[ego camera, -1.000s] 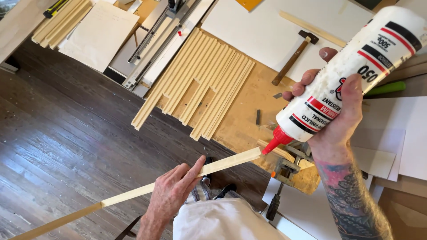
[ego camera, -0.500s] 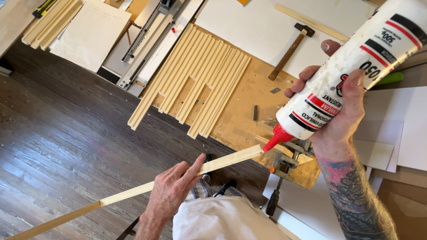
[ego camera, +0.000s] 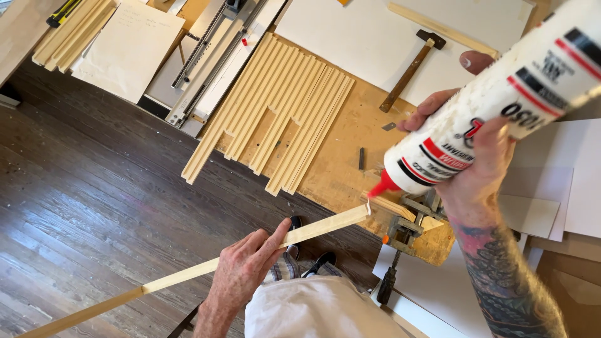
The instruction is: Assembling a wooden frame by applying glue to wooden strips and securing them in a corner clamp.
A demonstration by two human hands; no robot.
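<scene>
My right hand (ego camera: 471, 168) grips a white glue bottle (ego camera: 494, 106) with a red nozzle, tilted down and to the left. The nozzle tip touches the near end of a long thin wooden strip (ego camera: 188, 275). This strip runs from the lower left up to the workbench edge. My left hand (ego camera: 241, 275) holds it near its middle, index finger stretched along it. The strip's end lies beside a metal clamp (ego camera: 400, 231) on the plywood benchtop (ego camera: 344, 169).
A row of similar wooden strips (ego camera: 275, 112) lies side by side on the bench. A hammer (ego camera: 413, 66) rests on a white sheet behind them. A metal rail tool (ego camera: 213, 56), paper sheets and more strips (ego camera: 69, 31) sit at upper left. Dark wood floor (ego camera: 81, 188) below.
The glue bottle has come closer to the camera and its nozzle has slid right, to the strip's end. My left hand keeps its hold on the strip.
</scene>
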